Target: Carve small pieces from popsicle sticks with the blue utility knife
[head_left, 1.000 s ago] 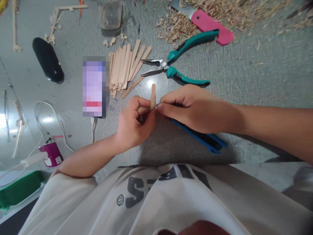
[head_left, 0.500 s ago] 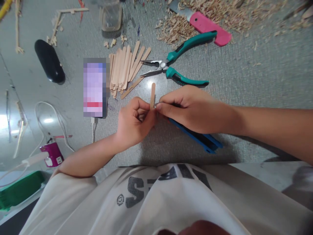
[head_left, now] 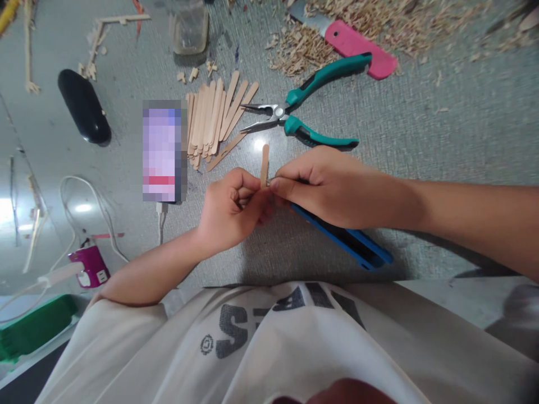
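My left hand (head_left: 233,209) is closed, pinching the lower part of a wooden craft stick (head_left: 265,163) between thumb and fingers. The stick stands nearly upright in view, with its rounded end pointing away from me. My right hand (head_left: 332,188) is wrapped round a blue utility knife (head_left: 357,247), whose handle sticks out below the palm. A bit of the knife's metal tip shows beside the stick, where the fingertips of both hands almost meet; most of the blade is hidden by the fingers.
Beyond my hands lie a pile of craft sticks (head_left: 206,118) and spread green-handled pliers (head_left: 278,112). A pink-handled knife (head_left: 357,47) rests by wood shavings (head_left: 379,22). Left are a phone (head_left: 160,154) on a cable, a black case (head_left: 84,106) and a purple adapter (head_left: 89,266).
The utility knife's handle end has swung slightly right and toward me. My hands and the stick have barely shifted; the stick stays pinched.
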Demonstrator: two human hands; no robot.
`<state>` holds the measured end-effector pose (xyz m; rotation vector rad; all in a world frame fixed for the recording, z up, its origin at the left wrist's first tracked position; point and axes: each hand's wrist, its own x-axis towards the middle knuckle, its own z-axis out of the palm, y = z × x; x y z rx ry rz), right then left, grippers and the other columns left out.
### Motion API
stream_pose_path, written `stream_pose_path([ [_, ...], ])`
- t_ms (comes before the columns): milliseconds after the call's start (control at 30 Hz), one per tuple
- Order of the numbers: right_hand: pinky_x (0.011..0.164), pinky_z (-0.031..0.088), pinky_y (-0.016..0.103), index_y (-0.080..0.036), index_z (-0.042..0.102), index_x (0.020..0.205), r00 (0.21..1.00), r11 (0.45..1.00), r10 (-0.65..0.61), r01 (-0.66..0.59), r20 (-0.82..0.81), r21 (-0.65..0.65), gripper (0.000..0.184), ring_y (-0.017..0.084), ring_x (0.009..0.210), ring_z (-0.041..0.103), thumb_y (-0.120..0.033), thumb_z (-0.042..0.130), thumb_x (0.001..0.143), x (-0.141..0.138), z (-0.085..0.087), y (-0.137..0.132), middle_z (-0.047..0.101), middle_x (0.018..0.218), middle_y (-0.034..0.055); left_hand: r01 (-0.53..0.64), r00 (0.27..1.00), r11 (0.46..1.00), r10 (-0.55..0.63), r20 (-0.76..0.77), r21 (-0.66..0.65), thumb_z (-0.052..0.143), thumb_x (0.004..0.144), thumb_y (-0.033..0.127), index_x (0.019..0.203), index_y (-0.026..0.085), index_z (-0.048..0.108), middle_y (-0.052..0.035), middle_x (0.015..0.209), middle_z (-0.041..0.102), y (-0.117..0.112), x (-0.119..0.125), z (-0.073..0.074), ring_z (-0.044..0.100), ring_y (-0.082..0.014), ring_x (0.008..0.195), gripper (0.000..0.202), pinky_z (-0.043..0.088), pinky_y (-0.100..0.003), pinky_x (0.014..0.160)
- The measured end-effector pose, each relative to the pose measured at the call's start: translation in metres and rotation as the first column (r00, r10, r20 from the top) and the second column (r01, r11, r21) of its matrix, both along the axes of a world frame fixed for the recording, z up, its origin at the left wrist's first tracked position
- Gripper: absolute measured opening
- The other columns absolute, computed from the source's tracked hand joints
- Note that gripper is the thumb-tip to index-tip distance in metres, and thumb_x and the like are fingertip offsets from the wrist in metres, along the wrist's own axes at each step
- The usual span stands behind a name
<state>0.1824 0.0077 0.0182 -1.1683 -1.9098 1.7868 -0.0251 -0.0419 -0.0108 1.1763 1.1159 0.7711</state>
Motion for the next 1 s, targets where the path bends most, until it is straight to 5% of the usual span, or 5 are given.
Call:
stream_pose_path([
  [233,0.051,0.028,0.032,-0.020,0.052,0.055,0.999,0.998,0.039,-0.040,-0.017,-0.050,0.051,0.008,0.047,0.034,-0.006,0.057,0.104,0.0013,0.0026,0.0021,0.040,0.049,-0.0060,0.048,0.999,0.999,-0.048,0.006,0.020,0.081,0.104,0.059,0.090,0.023,0.053,0.0014,0.066,0.074,0.0013,-0.0024,0.0019,0.071,-0.0130,0.051,0.047,0.056,-0.022,0.044],
  [633,0.052,0.034,0.028,-0.020,0.061,0.063,0.984,0.995,0.076,-0.086,-0.162,-0.054,0.050,0.009,0.050,0.043,-0.031,0.067,0.112,0.0071,-0.0053,0.0055,0.052,0.054,-0.0049,0.034,0.998,0.999,-0.035,0.057,0.016,0.084,0.101,0.059,0.086,0.024,0.051,0.0019,0.066,0.075,0.0031,0.0002,0.0059,0.070,-0.0134,0.046,0.050,0.056,-0.022,0.039],
  [1000,0.066,0.041,0.027,-0.016,0.062,0.065,0.976,0.995,0.016,-0.036,-0.215,-0.089,0.048,0.009,0.064,0.056,-0.004,0.053,0.111,0.0039,-0.0003,0.0048,0.061,0.060,-0.0039,-0.021,0.993,1.000,0.018,0.114,0.019,0.086,0.100,0.060,0.088,0.024,0.054,0.0024,0.068,0.078,0.0050,0.0045,0.0058,0.072,-0.0131,0.047,0.050,0.057,-0.020,0.040],
])
